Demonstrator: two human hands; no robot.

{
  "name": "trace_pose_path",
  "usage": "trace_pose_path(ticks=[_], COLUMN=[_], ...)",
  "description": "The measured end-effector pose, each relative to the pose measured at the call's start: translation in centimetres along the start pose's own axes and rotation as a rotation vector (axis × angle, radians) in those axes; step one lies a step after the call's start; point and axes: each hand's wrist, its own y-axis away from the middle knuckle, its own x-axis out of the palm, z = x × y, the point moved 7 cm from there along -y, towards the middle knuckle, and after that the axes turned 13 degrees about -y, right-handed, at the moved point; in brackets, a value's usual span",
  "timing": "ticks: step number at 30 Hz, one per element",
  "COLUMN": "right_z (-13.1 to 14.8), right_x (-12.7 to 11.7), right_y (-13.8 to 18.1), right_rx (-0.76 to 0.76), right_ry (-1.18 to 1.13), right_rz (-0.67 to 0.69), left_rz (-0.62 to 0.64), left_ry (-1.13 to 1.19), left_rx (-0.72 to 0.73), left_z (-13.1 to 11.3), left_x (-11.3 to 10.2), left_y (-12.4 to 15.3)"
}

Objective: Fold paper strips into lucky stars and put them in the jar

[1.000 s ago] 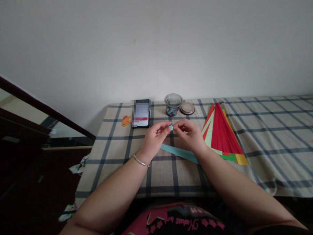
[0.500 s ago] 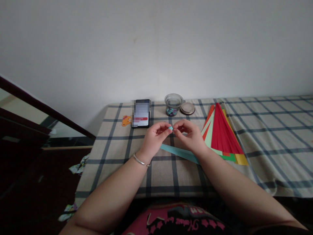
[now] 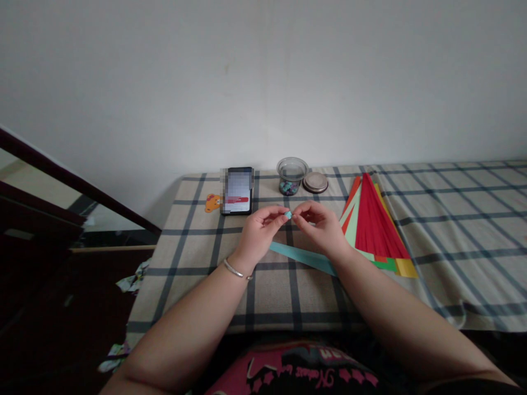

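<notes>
While left hand (image 3: 259, 233) and right hand (image 3: 323, 227) pinch a blue piece (image 3: 288, 214), a jar (image 3: 290, 176) stands beyond. Nearer, checked cloth (image 3: 272, 299) runs to its edge

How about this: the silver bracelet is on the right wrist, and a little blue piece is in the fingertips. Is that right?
No: the silver bracelet is on the left wrist, as the head view shows. The little blue piece is in the fingertips.

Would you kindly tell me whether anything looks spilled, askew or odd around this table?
Nothing looks spilled. The cloth is rumpled at right though flatter at left; crumpled-looking patterned things, too dim to identify, show untidily past its left edge.
</notes>
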Motion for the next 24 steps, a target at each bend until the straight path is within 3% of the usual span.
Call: trace_pose_path(ticks=[11, 24], right_z=[-0.8, -0.9], right_x=[0.0, 0.4], right_y=[-0.1, 0.3], right_rx=[0.039, 0.032], right_ry=[-0.062, -0.167], right_rz=[-0.003, -0.003], left_rz=[-0.019, -0.008], left_ry=[0.011, 0.255], left_rx=[-0.049, -0.158], left_z=[0.5, 1.1], left_x=[-0.2, 0.6], left_y=[0.0, 0.3])
